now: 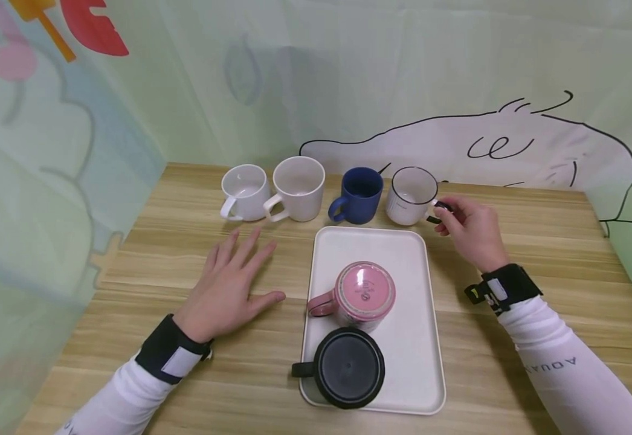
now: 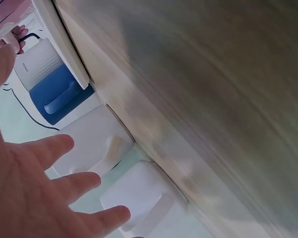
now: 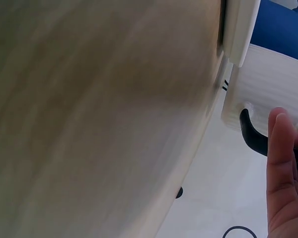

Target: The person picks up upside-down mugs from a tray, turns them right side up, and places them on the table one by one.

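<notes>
My right hand (image 1: 474,232) pinches the black handle (image 3: 256,136) of a white mug with a dark rim (image 1: 407,205), upright at the right end of a row. To its left a blue mug (image 1: 361,199), a larger white mug (image 1: 301,193) and a smaller white mug (image 1: 248,196) stand upright, handles toward the lower left. My left hand (image 1: 223,290) lies with spread fingers over the table, just in front of the two white mugs and holding nothing. Its fingers (image 2: 79,186) overlap those mugs in the left wrist view.
A white tray (image 1: 411,338) lies between my arms. On it a pink mug (image 1: 366,293) and a black mug (image 1: 350,368) sit upside down, handles to the left. The wooden table (image 1: 555,241) ends at a printed curtain (image 1: 392,72) behind the row of mugs.
</notes>
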Motion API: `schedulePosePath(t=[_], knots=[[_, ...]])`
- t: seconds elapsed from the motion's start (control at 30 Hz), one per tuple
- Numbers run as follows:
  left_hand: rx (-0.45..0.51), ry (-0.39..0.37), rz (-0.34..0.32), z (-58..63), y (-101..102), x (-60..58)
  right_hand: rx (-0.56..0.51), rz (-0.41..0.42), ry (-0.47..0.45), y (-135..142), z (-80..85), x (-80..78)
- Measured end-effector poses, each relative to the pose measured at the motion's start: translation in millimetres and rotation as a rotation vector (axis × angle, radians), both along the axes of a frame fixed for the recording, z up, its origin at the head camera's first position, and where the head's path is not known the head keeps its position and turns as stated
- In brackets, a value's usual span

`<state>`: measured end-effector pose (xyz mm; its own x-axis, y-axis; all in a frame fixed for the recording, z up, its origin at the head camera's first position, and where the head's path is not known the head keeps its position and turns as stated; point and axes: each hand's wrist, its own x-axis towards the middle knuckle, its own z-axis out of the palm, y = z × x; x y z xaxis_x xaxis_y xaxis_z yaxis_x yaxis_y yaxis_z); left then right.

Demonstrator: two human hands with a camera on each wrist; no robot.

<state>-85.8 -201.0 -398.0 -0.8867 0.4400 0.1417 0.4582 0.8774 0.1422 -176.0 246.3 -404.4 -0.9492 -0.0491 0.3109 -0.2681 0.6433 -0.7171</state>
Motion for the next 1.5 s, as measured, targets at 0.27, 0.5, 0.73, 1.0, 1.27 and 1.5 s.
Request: schedulePosePath(t=[0.27,0.5,0.73,1.0,1.27,1.5], knots=[[-0.003,-0.019,0.01,-1.9,-1.0,2.6,0.008,-0.008,-0.016,-0.6,-1.9,-1.9],[-0.008,-0.036,0.02,-2.6,-2.4,3.5,0.004,0.006,-0.03,0.1,-3.2,-2.7],[-0.018,-0.063,0.035,-2.1,-2.4,4.4,0.01,0.015,-0.048,0.3,-2.8,-2.3],[-0.005,-0.078,0.03,-0.7,-2.1,5.3,-0.006,0.032,-0.066,1.7,-3.4,-1.7],[-0.011,-0.096,0.046,1.9,-1.9,4.8,0.012,0.031,-0.09,2.9,-1.2,-1.3],[0.004,-0.057,0.028,3.5,0.1,4.1,0.039,0.028,-0.128,5.7,5.1,4.3]])
